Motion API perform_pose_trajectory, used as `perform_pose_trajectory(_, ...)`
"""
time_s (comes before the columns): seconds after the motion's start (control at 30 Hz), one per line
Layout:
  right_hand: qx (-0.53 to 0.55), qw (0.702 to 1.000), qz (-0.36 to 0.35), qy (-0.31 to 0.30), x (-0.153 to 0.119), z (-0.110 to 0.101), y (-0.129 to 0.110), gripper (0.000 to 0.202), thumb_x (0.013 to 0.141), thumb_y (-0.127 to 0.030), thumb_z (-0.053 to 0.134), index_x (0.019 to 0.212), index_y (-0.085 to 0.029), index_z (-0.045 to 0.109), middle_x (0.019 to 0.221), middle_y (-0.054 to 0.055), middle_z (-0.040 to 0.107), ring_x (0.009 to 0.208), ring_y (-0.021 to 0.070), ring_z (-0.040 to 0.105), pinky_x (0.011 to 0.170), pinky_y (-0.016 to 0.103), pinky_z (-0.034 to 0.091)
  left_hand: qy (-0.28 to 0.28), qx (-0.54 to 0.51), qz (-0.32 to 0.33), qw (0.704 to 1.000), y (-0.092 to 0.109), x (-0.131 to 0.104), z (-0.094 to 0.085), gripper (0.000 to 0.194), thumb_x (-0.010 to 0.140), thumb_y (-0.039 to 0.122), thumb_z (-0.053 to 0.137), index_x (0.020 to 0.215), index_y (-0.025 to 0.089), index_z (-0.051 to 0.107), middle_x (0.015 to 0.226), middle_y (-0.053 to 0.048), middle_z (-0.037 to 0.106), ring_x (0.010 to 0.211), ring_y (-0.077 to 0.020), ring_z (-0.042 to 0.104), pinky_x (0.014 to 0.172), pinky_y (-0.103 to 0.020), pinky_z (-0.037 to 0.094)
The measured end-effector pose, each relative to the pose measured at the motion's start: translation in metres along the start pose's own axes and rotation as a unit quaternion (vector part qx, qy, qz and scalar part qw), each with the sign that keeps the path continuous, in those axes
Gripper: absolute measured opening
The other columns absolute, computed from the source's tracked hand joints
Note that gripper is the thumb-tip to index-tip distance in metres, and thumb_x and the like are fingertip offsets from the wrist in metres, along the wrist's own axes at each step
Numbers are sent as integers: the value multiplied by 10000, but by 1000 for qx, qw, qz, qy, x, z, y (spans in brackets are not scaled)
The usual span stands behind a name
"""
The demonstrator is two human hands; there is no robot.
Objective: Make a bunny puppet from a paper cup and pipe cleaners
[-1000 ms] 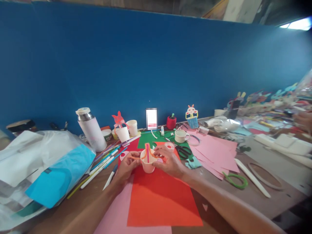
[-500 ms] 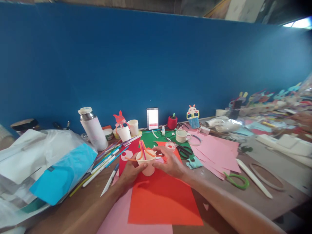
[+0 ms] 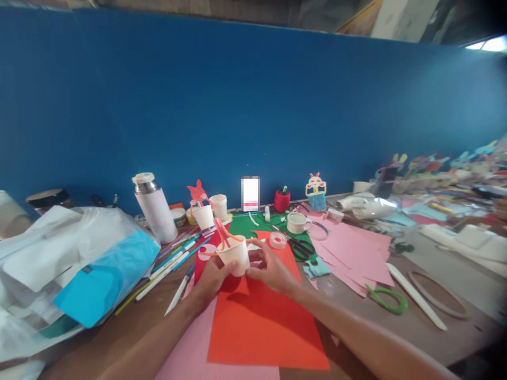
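A white paper cup (image 3: pixel 236 259) is held above the orange-red paper sheet (image 3: pixel 269 327), tilted to the left. Orange and purple pipe cleaners (image 3: pixel 222 235) stick up out of its mouth, and an orange one pokes out at its left side. My left hand (image 3: pixel 214 273) grips the cup from the left, thumb on the front of its wall. On the other side, my right hand (image 3: pixel 273 268) has its thumb and fingertips at the cup's lower right wall. The fingers behind the cup are partly hidden.
To the left are a plastic bag (image 3: pixel 99 248), a white flask (image 3: pixel 156 208) and several markers (image 3: pixel 170 269). Behind stand a cup with a red paper figure (image 3: pixel 204 216) and a mug (image 3: pixel 296 222). Tape (image 3: pixel 278 240), scissors (image 3: pixel 303 248) and pink sheets (image 3: pixel 356 248) lie rightward.
The cup has risen slightly and tipped to the left, so more of its side wall shows. The pipe cleaners lean left with it. Both hands still stay around it.
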State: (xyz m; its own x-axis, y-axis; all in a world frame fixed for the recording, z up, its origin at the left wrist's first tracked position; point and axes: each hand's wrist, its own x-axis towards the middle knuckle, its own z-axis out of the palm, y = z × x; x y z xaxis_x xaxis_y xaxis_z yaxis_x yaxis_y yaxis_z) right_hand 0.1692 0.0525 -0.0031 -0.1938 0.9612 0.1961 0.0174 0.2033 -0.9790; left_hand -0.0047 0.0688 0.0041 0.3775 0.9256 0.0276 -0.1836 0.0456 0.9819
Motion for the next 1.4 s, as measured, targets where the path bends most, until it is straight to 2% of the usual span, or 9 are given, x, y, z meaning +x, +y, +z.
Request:
perform_pose_trajectory(0.1,-37,999,-11,-24,-3,7,-3,628,676,-291,660,1220,-214,357,1071,79,557,899,184,584,741,326,482,14,-5,5,1000,-3,2,-2,472,658,313,656,1083,130,555,982,-108,657,900,-248,597,745,-318,465)
perform_pose_trajectory(0.27,-108,993,-38,1,-2,13,-8,352,717,-289,606,1044,-186,527,916,35,607,812,172,581,682,292,473,3,-21,13,1000,3,1,1,537,632,357,669,1112,161,530,1010,-99,645,930,-246,583,742,-313,468)
perform_pose_trajectory(0.4,-112,993,-40,9,1,10,-8,371,738,-291,570,1093,-199,512,965,36,607,846,180,569,687,286,461,-22,-26,15,999,3,1,0,476,656,354,650,1093,190,560,1009,-78,650,915,-227,591,783,-323,453)
perform_pose_trajectory(0.53,-112,993,-42,11,0,10,-9,374,730,-268,569,1093,-193,514,948,32,608,832,177,567,689,280,458,-10,-26,5,1000,-2,3,-5,386,665,303,653,1029,181,607,957,-65,671,907,-229,595,793,-336,445)
perform_pose_trajectory(0.7,-97,994,-49,3,-3,11,-15,349,741,-249,557,1085,-205,511,935,21,605,815,161,563,673,256,454,-33,-40,-2,999,1,0,-6,403,690,303,636,1074,189,586,985,-66,661,898,-224,597,788,-336,446)
perform_pose_trajectory(0.9,-111,993,-40,-13,-7,11,-17,334,751,-257,546,1079,-205,507,895,14,601,756,148,557,643,252,453,32,-63,3,998,-3,0,-7,363,675,338,648,995,167,625,876,-63,683,841,-215,612,758,-324,456)
perform_pose_trajectory(1.03,-117,992,-56,-10,-8,12,-14,311,768,-239,528,1075,-200,505,910,17,602,755,143,559,646,244,444,17,-74,-18,997,-3,1,-7,384,656,354,660,989,165,625,850,-66,683,823,-224,615,722,-328,468)
perform_pose_trajectory(1.27,-172,980,-95,10,-9,13,-10,429,779,-249,534,1189,-226,409,1001,43,602,854,178,569,722,282,448,0,-84,30,996,-1,0,0,315,603,293,710,885,169,648,915,-68,675,878,-242,597,758,-339,456)
perform_pose_trajectory(1.4,-212,971,-112,2,-12,13,-11,371,810,-260,489,1171,-215,418,1000,57,601,868,190,569,755,304,447,9,-84,20,996,-2,-1,0,312,609,278,707,890,162,639,926,-72,674,853,-238,606,758,-346,459)
